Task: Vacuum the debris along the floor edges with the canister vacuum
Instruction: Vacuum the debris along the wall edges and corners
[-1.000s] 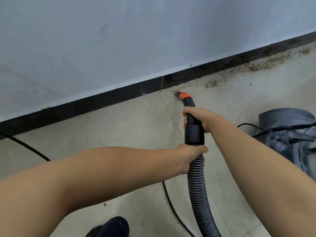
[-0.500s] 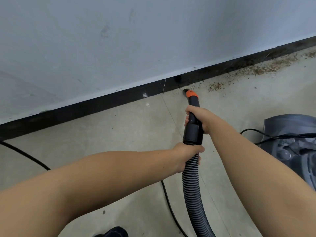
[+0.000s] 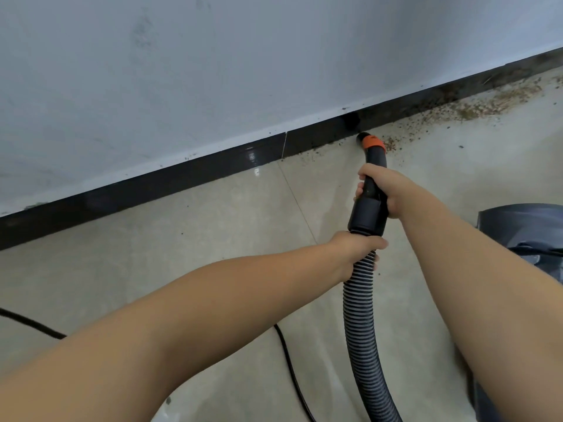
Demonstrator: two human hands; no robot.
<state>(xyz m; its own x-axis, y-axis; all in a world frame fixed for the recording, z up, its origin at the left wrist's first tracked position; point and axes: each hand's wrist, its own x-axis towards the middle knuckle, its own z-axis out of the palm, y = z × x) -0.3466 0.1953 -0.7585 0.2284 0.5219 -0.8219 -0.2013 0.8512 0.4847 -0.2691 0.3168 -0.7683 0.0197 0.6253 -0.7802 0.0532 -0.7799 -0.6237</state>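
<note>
- Both hands grip the vacuum line. The right hand (image 3: 384,194) is wrapped around the black rigid handle tube (image 3: 369,205), and the left hand (image 3: 355,252) is curled round the top of the ribbed hose (image 3: 361,303), just below the tube's collar. The right hand is the nearer of the two to the working end.
- The grey canister vacuum (image 3: 524,229) sits on the floor at the right edge of view, beside the right forearm and only partly visible.
- The black baseboard (image 3: 182,175) runs diagonally, low at the left and rising to the right, under the pale wall (image 3: 213,71).
- The main band of brown debris (image 3: 493,103) lies along the foot of the baseboard, up and to the right of the nozzle. A smaller clump touches the nozzle's right side.
- The tube's long axis runs from the hands up toward the baseboard, roughly square to it, so the band of debris stretches sideways from the axis, rightward.
- The orange-collared nozzle (image 3: 372,143) is at the floor edge, right at the baseboard.
- My judgement is that the next stroke needs the tip slid rightward along the baseboard, with the right hand steering.
- A thin black power cord (image 3: 289,360) trails across the tiles behind the left forearm.
</note>
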